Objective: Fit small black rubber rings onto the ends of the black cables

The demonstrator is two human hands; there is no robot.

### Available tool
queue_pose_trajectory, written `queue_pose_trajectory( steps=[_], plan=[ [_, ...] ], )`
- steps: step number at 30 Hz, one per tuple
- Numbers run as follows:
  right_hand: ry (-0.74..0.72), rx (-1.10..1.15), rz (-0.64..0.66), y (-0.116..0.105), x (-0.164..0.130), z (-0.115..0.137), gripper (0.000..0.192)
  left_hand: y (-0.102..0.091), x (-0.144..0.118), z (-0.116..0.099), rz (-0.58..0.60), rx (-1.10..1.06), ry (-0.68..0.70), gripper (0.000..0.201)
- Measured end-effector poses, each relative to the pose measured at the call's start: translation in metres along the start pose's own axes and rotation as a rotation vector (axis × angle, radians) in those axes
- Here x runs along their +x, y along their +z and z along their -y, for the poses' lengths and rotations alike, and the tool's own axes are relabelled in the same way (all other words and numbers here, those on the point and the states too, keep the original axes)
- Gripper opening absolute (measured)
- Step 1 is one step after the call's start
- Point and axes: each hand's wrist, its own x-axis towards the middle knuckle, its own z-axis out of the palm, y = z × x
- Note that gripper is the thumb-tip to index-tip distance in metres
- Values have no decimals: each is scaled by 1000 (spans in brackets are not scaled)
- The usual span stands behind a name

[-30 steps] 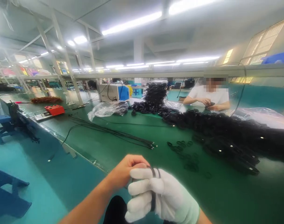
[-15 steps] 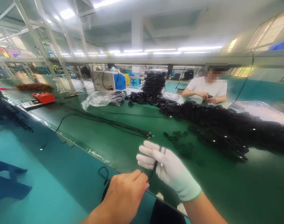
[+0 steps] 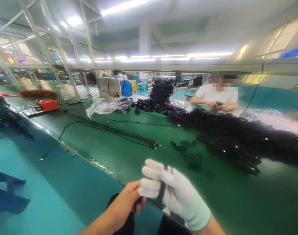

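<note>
My right hand (image 3: 172, 192), in a white glove, is curled around a black cable (image 3: 161, 191) that crosses its palm as a dark bundle. Thin black bands (image 3: 166, 168) circle one of its fingers. Bare and closed, my left hand (image 3: 129, 200) meets the gloved fingertips at the table's front edge. Its fingers pinch the cable, though the gripped part is mostly hidden. Beyond the hands, several black cables (image 3: 129, 135) lie in a long bunch with their plug ends towards me. Small black rings (image 3: 185, 148) are scattered to their right.
A large heap of coiled black cables (image 3: 227, 133) spans the right side of the green table (image 3: 109, 153). Further back are a plastic bag (image 3: 102, 107), a grey and blue machine (image 3: 114, 87) and a red box (image 3: 48, 104). Opposite sits a person (image 3: 217, 94) handling something dark.
My left hand has turned and moved up against the gloved fingers. My right hand has come slightly lower and nearer. The cable loop that hung left of my left hand no longer shows.
</note>
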Motion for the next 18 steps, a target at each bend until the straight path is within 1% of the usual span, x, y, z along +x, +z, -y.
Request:
queue_pose_trajectory(
  steps=[2, 4, 5, 7, 9, 11, 12, 13, 14, 15, 16, 18],
  plan=[
    [-64, -25, -58, 0, 1, 7, 27, 6, -15, 5, -80, 193, 4, 33],
    [-99, -50, -96, 0, 3, 12, 24, 12, -27, 0, -169, 500, 72, 31],
    [-110, -65, -112, -1, 4, 12, 23, 15, -31, -4, -194, 645, 107, 30],
    [-117, -101, -147, -3, 5, 11, 23, 20, -34, -13, -199, 893, 166, 30],
    [-92, -157, -204, -7, 4, 8, 27, 22, -31, -21, -215, 1084, 270, 28],
    [-21, -232, -252, -10, 1, 3, 32, 17, -27, -31, -244, 1207, 438, 24],
    [29, -256, -238, -11, -2, 1, 34, 12, -24, -37, -244, 1238, 529, 22],
    [83, -259, -194, -12, -5, -1, 33, 5, -21, -45, -222, 1245, 606, 20],
    [137, -237, -127, -12, -7, -4, 31, -2, -19, -53, -179, 1224, 652, 17],
    [189, -194, -46, -12, -9, -6, 29, -10, -16, -62, -120, 1171, 660, 14],
    [238, -136, 26, -11, -10, -8, 28, -17, -13, -69, -59, 1083, 633, 10],
    [327, -18, 116, -8, -10, -13, 32, -28, -5, -76, 51, 838, 513, 7]
  ],
)
